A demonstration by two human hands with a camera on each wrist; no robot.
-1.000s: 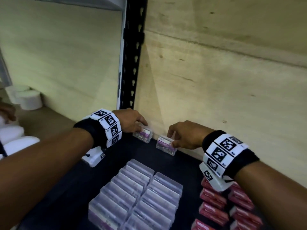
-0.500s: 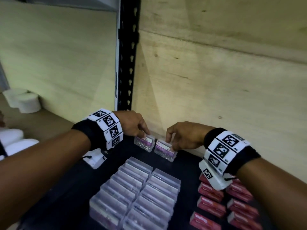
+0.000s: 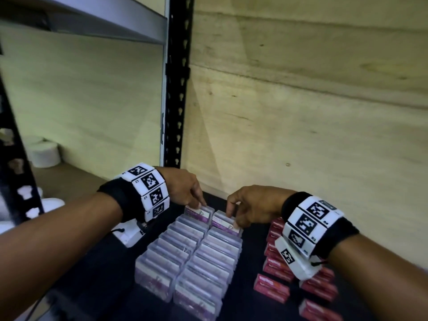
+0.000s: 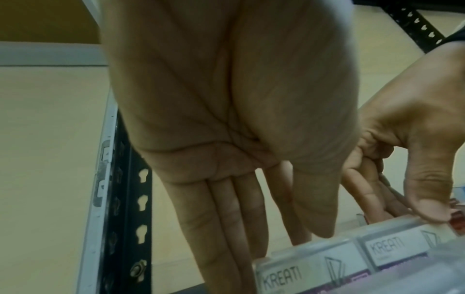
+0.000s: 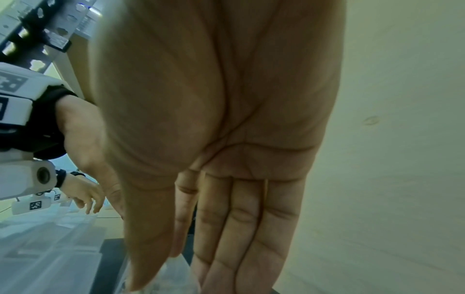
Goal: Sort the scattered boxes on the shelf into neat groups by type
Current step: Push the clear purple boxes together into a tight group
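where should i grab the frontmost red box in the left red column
Probably across its narrow width, pinching the two long sides from above: the red box lies flat on the shelf, with dark gaps showing along both long sides.

Dark shelf [image 3: 92,262], plywood back wall [image 3: 301,112]. Two rows of clear boxes [image 3: 190,258] run near to far at centre; red boxes [image 3: 275,265] sit in rows to their right.

Left hand [image 3: 183,188] holds the left box [image 3: 199,214], purple-labelled, at the left row's far end. Right hand [image 3: 252,205] pinches the right box [image 3: 225,224] just beside it, at the right row's far end.

White rolls [image 3: 44,154] far left, past a black post [image 3: 177,89].
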